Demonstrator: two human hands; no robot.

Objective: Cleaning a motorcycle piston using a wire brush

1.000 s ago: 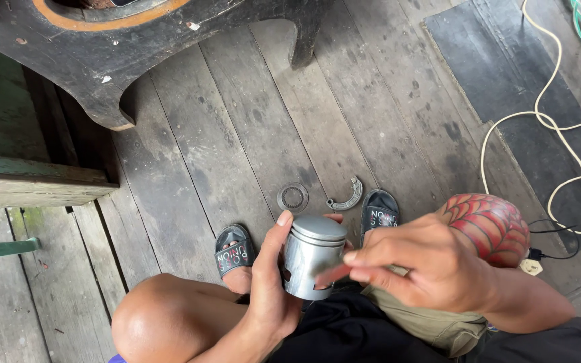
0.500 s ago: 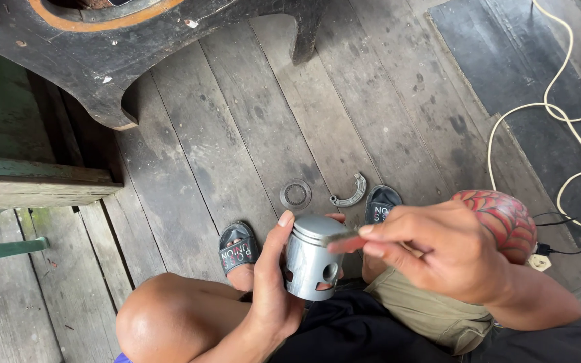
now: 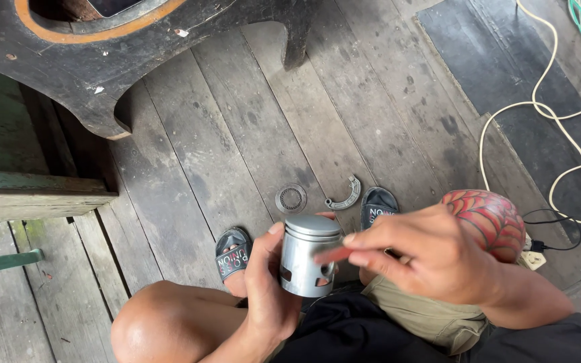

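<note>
Grey metal is what the left hand (image 3: pixel 267 289) holds: a piston (image 3: pixel 307 255), short and round like a cup, standing upright with its flat top up. The thumb lies along the left wall of the piston and the other fingers wrap behind it, so the hand is closed around it. One fingertip shows at the top rim on the far side. Low on the wall there are a round hole and two small cut-outs.

The right hand (image 3: pixel 432 259) comes from the right and its fingertips are at the upper right wall of the piston. The thumb and first finger are pressed together on a thin reddish piece (image 3: pixel 334 255) that touches the piston wall. What this piece is, I cannot tell. The other fingers are half curled.

The piston is above the lap of the person, between the two knees. The right knee (image 3: pixel 485 218) has a red web tattoo. Both feet wear black sandals (image 3: pixel 233 252) on the floor (image 3: pixel 237 128) of old grey planks.

On the floor just beyond the piston lie a round bearing ring (image 3: pixel 291 198) and, beside it to the right, a curved metal shoe (image 3: pixel 344 196). They are near but apart. A white cable (image 3: pixel 506 111) runs on the right side over a dark mat (image 3: pixel 506 60). At the top left stands a dark wooden block (image 3: pixel 102 74).
</note>
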